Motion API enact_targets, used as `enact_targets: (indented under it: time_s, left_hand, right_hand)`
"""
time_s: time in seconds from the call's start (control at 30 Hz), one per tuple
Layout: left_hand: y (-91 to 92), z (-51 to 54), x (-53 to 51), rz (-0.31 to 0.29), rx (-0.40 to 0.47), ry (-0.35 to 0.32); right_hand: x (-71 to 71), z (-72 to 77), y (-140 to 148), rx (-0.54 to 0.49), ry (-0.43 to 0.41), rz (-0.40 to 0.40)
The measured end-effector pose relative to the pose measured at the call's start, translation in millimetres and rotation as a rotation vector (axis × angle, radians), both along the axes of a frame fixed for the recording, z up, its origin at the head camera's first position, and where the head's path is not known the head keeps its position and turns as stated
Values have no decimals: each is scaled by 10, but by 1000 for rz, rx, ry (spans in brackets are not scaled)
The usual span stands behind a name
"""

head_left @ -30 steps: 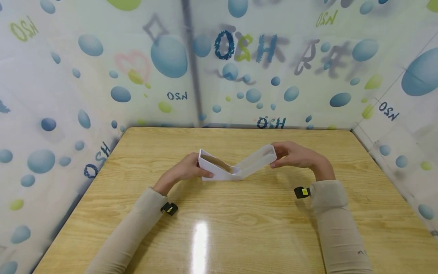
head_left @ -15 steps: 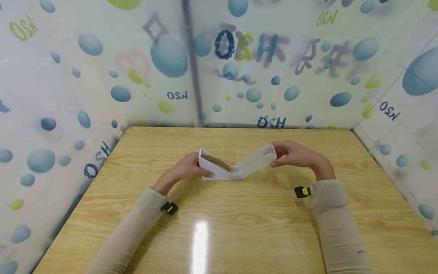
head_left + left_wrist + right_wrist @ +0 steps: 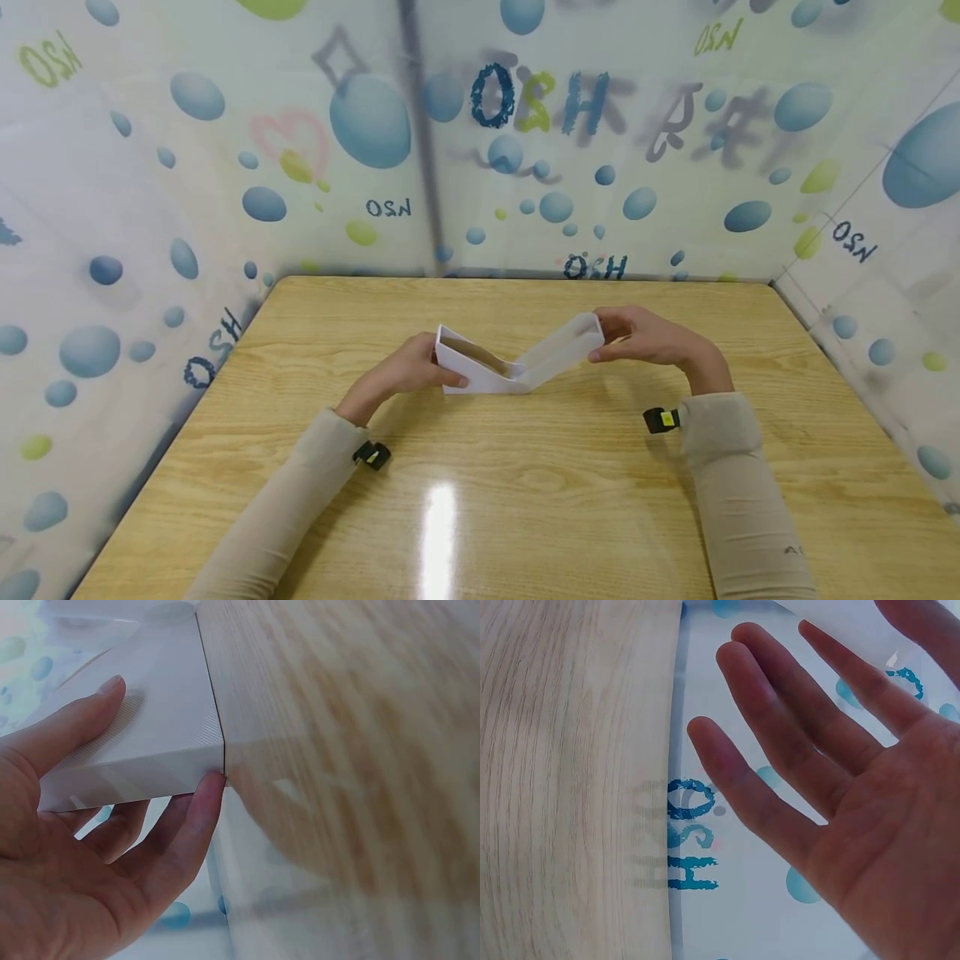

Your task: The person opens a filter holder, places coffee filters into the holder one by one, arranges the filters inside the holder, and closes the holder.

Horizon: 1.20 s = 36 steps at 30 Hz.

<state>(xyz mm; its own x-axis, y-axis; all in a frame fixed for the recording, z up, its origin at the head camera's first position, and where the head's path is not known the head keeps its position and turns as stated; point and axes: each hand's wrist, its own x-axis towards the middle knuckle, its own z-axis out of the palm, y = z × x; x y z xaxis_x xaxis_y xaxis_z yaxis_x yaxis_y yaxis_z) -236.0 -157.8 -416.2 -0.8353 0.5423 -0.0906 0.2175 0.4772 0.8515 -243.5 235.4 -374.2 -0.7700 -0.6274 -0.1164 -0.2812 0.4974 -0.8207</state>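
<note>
A white box (image 3: 483, 382) with a brown inside rests on the table, its translucent flip lid (image 3: 558, 354) swung out to the right and tilted upward. My left hand (image 3: 408, 367) grips the box's left end, the thumb on its near side. In the left wrist view the thumb lies on the white ribbed face, and a fingertip touches the corner. At the lid's raised end, my right hand (image 3: 648, 337) holds it between thumb and fingers. The right wrist view shows the other fingers (image 3: 780, 720) extended and apart, with little of the lid visible.
The wooden table (image 3: 525, 500) carries a bright light reflection near its front. Patterned curtains (image 3: 480, 200) with blue and green spots close off the back and both sides. A small black device (image 3: 662, 420) sits at the right cuff, another black device (image 3: 372, 455) at the left.
My right hand and the lid's raised end have shifted very slightly to the left. The left hand and the box have stayed in place.
</note>
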Motion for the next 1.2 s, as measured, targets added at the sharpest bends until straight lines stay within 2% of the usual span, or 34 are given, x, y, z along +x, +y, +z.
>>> enact_targets:
  time_s: [0.27, 0.53, 1.2]
  left_hand:
    - [6, 6, 1, 9, -6, -12]
    - [16, -3, -16, 27, -31, 8]
    - [3, -2, 0, 16, -23, 10]
  right_hand:
    - [-5, 3, -47, -23, 21, -6]
    - [1, 12, -110, -58, 43, 3]
    - [25, 27, -233, -78, 80, -7]
